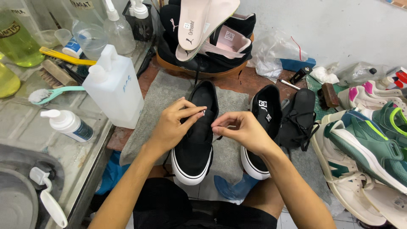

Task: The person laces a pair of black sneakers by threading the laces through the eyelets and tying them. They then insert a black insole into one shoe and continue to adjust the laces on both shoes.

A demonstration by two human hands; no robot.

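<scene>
A black sneaker with a white sole (193, 148) lies toe toward me on a grey cloth (167, 95). My left hand (174, 125) rests on its upper, fingertips pinching at the tongue area. My right hand (241, 129) is beside it, fingers pinched on a thin black lace over the same shoe. The second black sneaker (262, 127) lies to the right, partly behind my right wrist. A black insole with loose laces (300, 118) sits next to it.
A white plastic bottle (113, 87), brushes and spray bottles stand on the glass counter (29, 123) at left. A basket of black shoes with pink insoles (207, 38) is behind. Green and white sneakers (369, 144) crowd the right.
</scene>
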